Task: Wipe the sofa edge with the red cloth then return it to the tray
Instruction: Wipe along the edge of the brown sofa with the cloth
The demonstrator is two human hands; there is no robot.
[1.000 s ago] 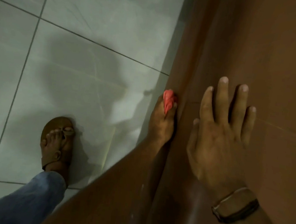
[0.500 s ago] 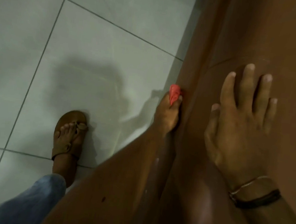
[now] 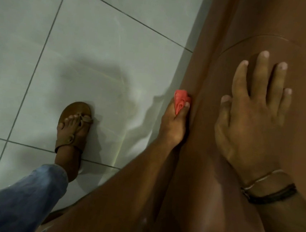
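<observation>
The brown leather sofa (image 3: pixel 233 207) fills the right side of the head view, its outer edge running up beside the floor. My left hand (image 3: pixel 173 125) grips a bunched red cloth (image 3: pixel 180 99) and presses it against the sofa's side edge; only the cloth's top shows above my fingers. My right hand (image 3: pixel 251 114) lies flat on the sofa's top, fingers spread, with bracelets on the wrist. No tray is in view.
Grey floor tiles (image 3: pixel 79 52) lie to the left of the sofa. My foot in a brown sandal (image 3: pixel 75 127) stands on them, with a blue jeans leg (image 3: pixel 18 202) at the lower left.
Both hands have slid forward along the sofa, the left one keeping the cloth against the edge. My sandalled foot has stepped forward too.
</observation>
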